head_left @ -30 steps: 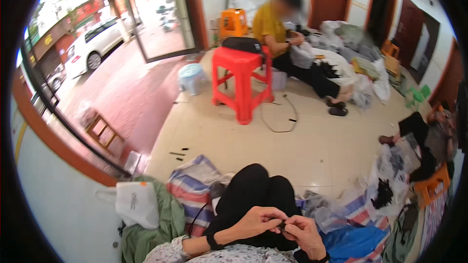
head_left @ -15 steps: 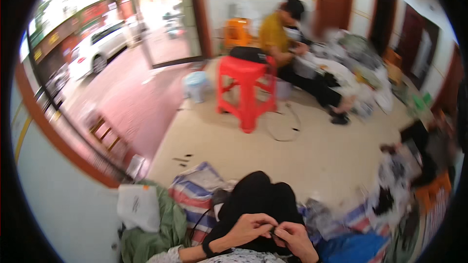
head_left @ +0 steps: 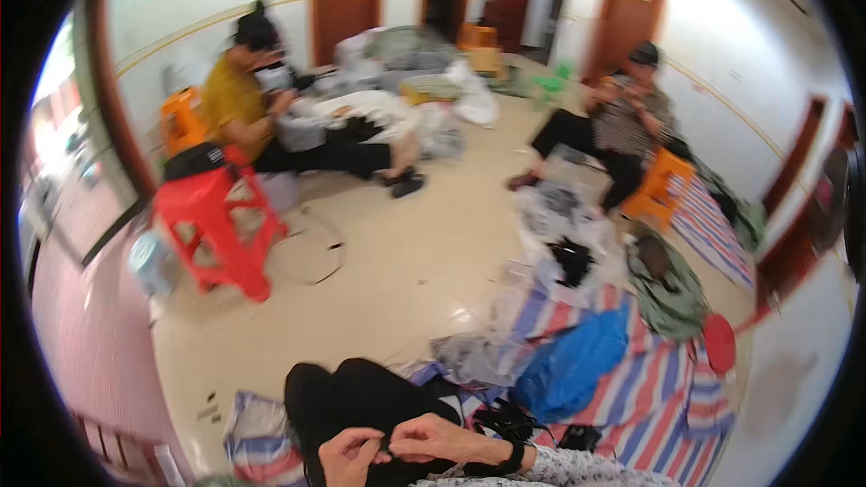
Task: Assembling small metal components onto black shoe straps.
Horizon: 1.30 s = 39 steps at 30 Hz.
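Above my black-trousered lap [head_left: 370,397], my left hand [head_left: 350,455] and my right hand [head_left: 428,438] meet fingertip to fingertip. Between the pinched fingers of both sits a small dark piece [head_left: 386,445]; it is mostly covered, and its kind does not show. A black band [head_left: 516,456] circles my right wrist, below a patterned sleeve. Just right of my knees, a heap of small black pieces [head_left: 505,419] lies on a striped woven sheet [head_left: 645,388].
A blue plastic bag [head_left: 577,365] lies on the sheet. One person in yellow [head_left: 230,99] sits behind a red stool [head_left: 212,216]; another person [head_left: 622,117] sits on an orange stool [head_left: 663,185]. Bags and black pieces are heaped beside both. A cable [head_left: 338,257] curls on the floor.
The view has swung to the right, bringing the second seated person and the striped sheet into sight. Both my hands stay together in a pinch over my lap.
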### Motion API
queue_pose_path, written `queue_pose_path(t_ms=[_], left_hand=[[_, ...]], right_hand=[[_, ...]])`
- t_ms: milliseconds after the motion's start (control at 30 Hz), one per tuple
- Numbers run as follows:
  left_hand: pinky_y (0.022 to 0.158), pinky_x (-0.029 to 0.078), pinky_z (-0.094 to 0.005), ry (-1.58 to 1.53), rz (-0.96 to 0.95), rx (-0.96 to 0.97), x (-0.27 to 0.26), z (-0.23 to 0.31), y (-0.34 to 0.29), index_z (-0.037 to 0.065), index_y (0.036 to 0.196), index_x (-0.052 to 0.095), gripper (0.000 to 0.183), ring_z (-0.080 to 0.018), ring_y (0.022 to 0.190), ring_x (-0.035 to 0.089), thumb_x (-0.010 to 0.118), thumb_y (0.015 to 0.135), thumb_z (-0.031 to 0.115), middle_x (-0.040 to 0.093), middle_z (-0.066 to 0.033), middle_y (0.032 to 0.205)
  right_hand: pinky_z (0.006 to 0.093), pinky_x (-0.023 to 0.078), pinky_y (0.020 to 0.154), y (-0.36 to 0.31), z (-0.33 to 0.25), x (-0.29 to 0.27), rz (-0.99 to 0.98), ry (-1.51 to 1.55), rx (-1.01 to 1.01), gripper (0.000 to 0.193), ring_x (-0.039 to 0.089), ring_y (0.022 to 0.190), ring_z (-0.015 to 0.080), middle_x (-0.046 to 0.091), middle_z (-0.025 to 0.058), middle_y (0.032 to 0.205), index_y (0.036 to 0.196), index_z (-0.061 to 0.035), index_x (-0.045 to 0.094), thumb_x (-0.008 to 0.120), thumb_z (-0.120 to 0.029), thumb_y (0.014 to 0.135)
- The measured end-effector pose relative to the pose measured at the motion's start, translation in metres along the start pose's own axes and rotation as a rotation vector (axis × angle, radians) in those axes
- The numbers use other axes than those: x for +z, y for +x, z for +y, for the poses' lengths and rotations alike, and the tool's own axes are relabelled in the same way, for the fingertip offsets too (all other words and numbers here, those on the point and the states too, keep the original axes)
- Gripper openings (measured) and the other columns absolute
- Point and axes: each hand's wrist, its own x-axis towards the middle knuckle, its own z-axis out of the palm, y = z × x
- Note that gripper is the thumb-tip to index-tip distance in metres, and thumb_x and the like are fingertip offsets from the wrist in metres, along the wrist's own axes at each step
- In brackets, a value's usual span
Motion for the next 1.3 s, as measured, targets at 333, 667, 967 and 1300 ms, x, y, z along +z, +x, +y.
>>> queue_pose_path(t_ms=[333,667,967,1300], left_hand=[[0.062,0.050,-0.0192,-0.159,-0.053,0.048,-0.004,-0.042,0.019,-0.001,0.101,0.064,0.014,-0.0066,0.067,0.060,0.059,0.092,0.008,0.063,-0.0026,0.083],[0.060,0.047,-0.0185,-0.106,0.045,0.156,-0.015,-0.034,0.008,-0.001,0.101,0.064,0.015,-0.0055,0.065,0.058,0.060,0.092,0.010,0.063,-0.0021,0.082],[0.058,0.047,-0.0189,-0.146,0.077,0.150,-0.019,-0.034,0.004,-0.002,0.102,0.064,0.015,-0.0057,0.065,0.058,0.060,0.092,0.009,0.062,-0.0020,0.080],[0.059,0.050,-0.0225,-0.067,0.235,0.199,-0.025,-0.010,0.015,0.000,0.097,0.065,0.011,-0.0086,0.066,0.061,0.058,0.089,0.004,0.063,-0.0041,0.083]], right_hand=[[0.0201,0.029,0.048,-0.010,-0.025,0.019,0.183,-0.200,-0.034,0.021,0.040,0.053,0.0043,0.049,-0.0033,0.064,0.080,-0.0039,0.059,0.057,-0.019,0.094],[0.0202,0.026,0.048,0.010,-0.029,0.034,0.116,-0.208,-0.067,0.023,0.036,0.053,0.0033,0.043,-0.0058,0.062,0.079,-0.0059,0.058,0.056,-0.021,0.095],[0.0200,0.025,0.047,0.017,-0.031,0.047,0.176,-0.295,-0.080,0.026,0.034,0.051,0.0029,0.041,-0.0062,0.060,0.075,-0.0070,0.054,0.055,-0.022,0.096],[0.0211,0.027,0.048,0.043,-0.030,0.045,0.237,-0.383,-0.291,0.023,0.038,0.054,0.0031,0.045,-0.0038,0.060,0.070,-0.0035,0.052,0.054,-0.009,0.093]])
